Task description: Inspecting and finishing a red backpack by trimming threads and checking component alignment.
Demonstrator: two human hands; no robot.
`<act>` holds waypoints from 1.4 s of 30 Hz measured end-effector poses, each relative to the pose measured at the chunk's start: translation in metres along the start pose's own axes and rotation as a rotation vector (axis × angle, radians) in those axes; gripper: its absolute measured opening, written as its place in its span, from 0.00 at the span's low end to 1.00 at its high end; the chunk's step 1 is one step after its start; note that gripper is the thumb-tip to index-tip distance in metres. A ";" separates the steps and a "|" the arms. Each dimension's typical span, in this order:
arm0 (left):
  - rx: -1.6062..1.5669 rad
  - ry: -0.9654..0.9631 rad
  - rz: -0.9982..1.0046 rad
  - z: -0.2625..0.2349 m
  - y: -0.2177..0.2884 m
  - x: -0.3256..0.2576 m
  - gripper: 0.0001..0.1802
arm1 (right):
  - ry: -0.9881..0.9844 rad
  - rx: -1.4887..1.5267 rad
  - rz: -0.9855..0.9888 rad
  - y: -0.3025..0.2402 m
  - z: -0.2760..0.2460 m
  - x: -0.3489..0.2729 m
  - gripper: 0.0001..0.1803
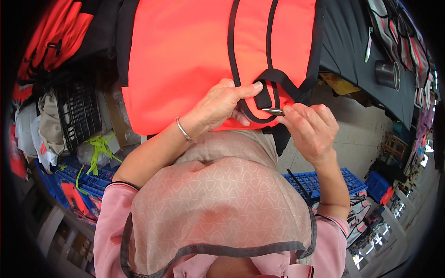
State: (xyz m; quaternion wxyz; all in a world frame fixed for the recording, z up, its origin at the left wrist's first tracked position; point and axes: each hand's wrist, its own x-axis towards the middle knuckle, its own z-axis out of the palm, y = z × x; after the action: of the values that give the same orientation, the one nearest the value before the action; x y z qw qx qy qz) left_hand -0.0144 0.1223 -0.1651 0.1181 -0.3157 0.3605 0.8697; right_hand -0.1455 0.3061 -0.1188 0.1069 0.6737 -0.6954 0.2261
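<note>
While hands pinch, crates (324, 181) below.

Both hands raised close together, left hand (218, 109) thumb extended, right hand (310, 127) fingers pinched

A dark-covered counter (352, 41) carries the orange vest (185, 60), which hangs over its near edge, and a metal cup (387, 74) farther right.

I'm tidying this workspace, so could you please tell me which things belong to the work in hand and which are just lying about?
In hand: orange vest, black strap, small metal tool, left hand, right hand.
Lying about: blue crates, black crate, metal cup.
</note>
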 end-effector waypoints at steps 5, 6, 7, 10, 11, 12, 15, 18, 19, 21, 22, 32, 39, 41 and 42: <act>0.040 0.004 -0.008 0.002 0.007 -0.001 0.20 | -0.044 0.041 0.066 -0.005 -0.004 0.008 0.15; 0.072 0.021 -0.007 0.002 0.009 0.000 0.19 | -0.042 0.030 0.073 0.000 -0.005 0.008 0.15; 0.081 0.012 -0.005 0.001 0.009 0.000 0.19 | -0.048 0.100 0.132 0.007 -0.006 0.006 0.15; 0.148 0.030 0.042 -0.005 0.004 -0.005 0.16 | -0.034 0.271 0.619 0.014 -0.022 0.008 0.15; 0.255 -0.004 0.087 -0.005 0.001 -0.007 0.15 | 0.096 0.494 0.788 0.019 -0.019 0.007 0.19; 0.363 -0.037 0.136 -0.006 -0.001 -0.012 0.14 | 0.233 0.726 0.941 0.025 -0.017 0.007 0.22; 0.720 -0.280 0.214 -0.024 -0.016 -0.023 0.17 | 0.255 0.700 0.959 0.044 -0.004 0.014 0.25; 1.026 -0.326 0.285 -0.014 0.032 -0.048 0.16 | 0.299 0.788 1.151 0.063 -0.001 0.026 0.09; 1.165 -0.336 0.210 -0.011 0.051 -0.057 0.15 | 0.305 0.799 1.106 0.068 0.000 0.032 0.08; 1.083 -0.091 0.420 -0.018 0.078 -0.062 0.13 | 0.323 0.821 1.034 0.077 0.002 0.050 0.08; 0.958 0.127 0.598 -0.025 0.091 -0.060 0.10 | 0.320 0.804 0.996 0.079 0.006 0.063 0.10; 1.751 0.642 1.323 -0.100 0.241 0.046 0.26 | 0.211 0.514 0.706 0.115 0.044 0.238 0.14; 1.772 0.516 1.389 -0.132 0.211 0.059 0.19 | -0.036 0.181 0.661 0.163 0.101 0.255 0.11; 1.713 0.517 1.373 -0.131 0.196 0.048 0.17 | -0.124 0.277 0.699 0.160 0.096 0.242 0.12; 1.661 0.518 1.364 -0.130 0.191 0.041 0.16 | -0.124 0.318 0.718 0.154 0.093 0.239 0.13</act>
State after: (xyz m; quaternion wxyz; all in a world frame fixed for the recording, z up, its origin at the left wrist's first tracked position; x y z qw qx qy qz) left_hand -0.0691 -0.1059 -0.1558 -0.2901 -0.0456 0.9445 0.1472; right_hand -0.2990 0.0499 -0.1180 -0.1268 0.4082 -0.8481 0.3131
